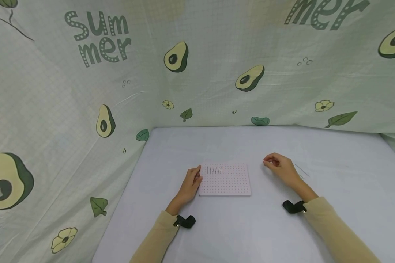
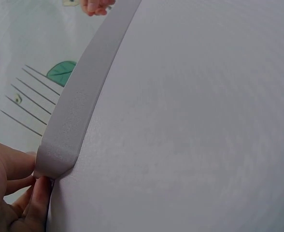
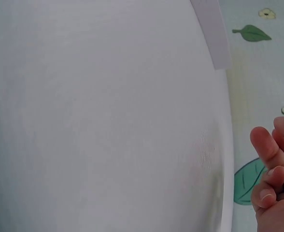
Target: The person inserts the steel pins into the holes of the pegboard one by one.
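Note:
A pale pegboard (image 1: pixel 225 186) with rows of small holes lies on the table. Several thin dark sticks (image 1: pixel 214 170) stand upright in its far left part; they also rise behind the board edge (image 2: pixel 79 106) in the left wrist view. My left hand (image 1: pixel 188 185) grips the board's left side, thumb and fingers (image 2: pixel 38 205) at its corner. To the right of the board, my right hand (image 1: pixel 281 168) hovers with curled fingers, thumb and fingertips close together. Whether it pinches a thin stick is too small to tell.
A few thin loose sticks (image 1: pixel 302 170) lie on the white table (image 1: pixel 237 230) just right of my right hand. A printed cloth (image 1: pixel 214 44) with avocados hangs behind the table and along its left side. Each wrist wears a black camera.

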`<state>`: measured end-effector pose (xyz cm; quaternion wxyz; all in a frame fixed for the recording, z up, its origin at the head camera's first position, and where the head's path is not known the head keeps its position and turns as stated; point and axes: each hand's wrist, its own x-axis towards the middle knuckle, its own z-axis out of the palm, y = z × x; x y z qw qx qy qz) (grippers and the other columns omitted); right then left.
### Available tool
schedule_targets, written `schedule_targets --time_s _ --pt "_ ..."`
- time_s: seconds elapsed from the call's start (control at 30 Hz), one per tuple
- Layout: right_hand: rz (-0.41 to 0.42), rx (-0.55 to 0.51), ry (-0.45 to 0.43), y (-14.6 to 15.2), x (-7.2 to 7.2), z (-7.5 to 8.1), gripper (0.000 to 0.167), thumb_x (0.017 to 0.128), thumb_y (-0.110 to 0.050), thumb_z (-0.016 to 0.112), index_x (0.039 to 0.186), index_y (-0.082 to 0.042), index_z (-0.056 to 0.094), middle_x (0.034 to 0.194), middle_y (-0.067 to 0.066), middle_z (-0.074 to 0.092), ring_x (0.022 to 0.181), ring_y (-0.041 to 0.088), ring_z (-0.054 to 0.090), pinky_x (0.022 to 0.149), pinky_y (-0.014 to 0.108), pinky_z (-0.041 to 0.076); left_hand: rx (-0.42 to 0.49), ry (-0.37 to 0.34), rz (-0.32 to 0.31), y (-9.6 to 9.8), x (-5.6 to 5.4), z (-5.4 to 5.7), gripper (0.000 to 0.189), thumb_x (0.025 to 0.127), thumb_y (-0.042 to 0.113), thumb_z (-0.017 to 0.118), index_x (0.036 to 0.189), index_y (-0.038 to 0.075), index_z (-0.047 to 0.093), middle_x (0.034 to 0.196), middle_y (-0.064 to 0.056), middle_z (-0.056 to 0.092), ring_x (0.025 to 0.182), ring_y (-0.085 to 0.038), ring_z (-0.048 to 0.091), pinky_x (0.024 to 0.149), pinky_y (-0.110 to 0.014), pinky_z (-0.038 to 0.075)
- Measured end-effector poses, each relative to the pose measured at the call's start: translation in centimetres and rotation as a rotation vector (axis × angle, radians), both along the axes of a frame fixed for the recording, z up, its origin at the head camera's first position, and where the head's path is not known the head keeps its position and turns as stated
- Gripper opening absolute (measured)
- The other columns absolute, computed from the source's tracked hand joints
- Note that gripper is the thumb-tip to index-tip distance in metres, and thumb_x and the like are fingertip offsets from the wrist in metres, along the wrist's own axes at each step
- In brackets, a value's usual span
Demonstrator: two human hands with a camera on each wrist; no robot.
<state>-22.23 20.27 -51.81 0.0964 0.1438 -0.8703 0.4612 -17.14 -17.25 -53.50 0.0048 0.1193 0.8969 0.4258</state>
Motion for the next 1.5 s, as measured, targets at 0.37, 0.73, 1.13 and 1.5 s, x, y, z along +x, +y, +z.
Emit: schedule_targets --time_s 0.37,0.73,1.13,1.5 --pt "-0.042 -0.004 0.010 2.4 0.8 0.1 0.014 0.095 -0.013 0.070 0.102 0.000 0.069 0.085 0.009 0.062 0.073 0.011 0.047 0.058 0.016 0.039 0.006 0.003 -0.004 -0.1 0.1 -0.1 0.051 0.107 0.012 0.046 0.154 0.000 0.032 0.139 -0.019 0.041 0.115 -0.023 0.047 0.101 -0.042 0.042" --pt "-0.094 0.068 -0.006 4.6 1.2 -0.4 0.018 0.096 -0.020 0.069 0.101 -0.002 0.070 0.085 0.008 0.063 0.072 0.011 0.046 0.059 0.019 0.038 0.014 0.002 0.006 -0.2 0.0 -0.3 0.051 0.106 0.011 0.047 0.154 0.000 0.033 0.137 -0.018 0.042 0.114 -0.022 0.047 0.101 -0.041 0.042" --pt "-0.104 0.099 -0.015 6.3 2.4 0.3 0.021 0.096 -0.021 0.070 0.100 -0.001 0.072 0.080 0.005 0.060 0.070 0.009 0.043 0.058 0.020 0.035 0.026 -0.001 0.002 -0.1 0.0 -0.2 0.051 0.106 0.010 0.047 0.153 -0.002 0.032 0.137 -0.019 0.042 0.115 -0.023 0.046 0.102 -0.042 0.041" --pt "-0.096 0.149 -0.071 7.6 3.2 0.3 0.023 0.095 -0.021 0.070 0.099 0.002 0.073 0.077 0.004 0.058 0.069 0.010 0.041 0.056 0.024 0.032 0.021 -0.004 -0.002 0.0 -0.1 0.0 0.051 0.106 0.009 0.046 0.153 -0.002 0.032 0.137 -0.019 0.042 0.115 -0.023 0.047 0.101 -0.043 0.041"
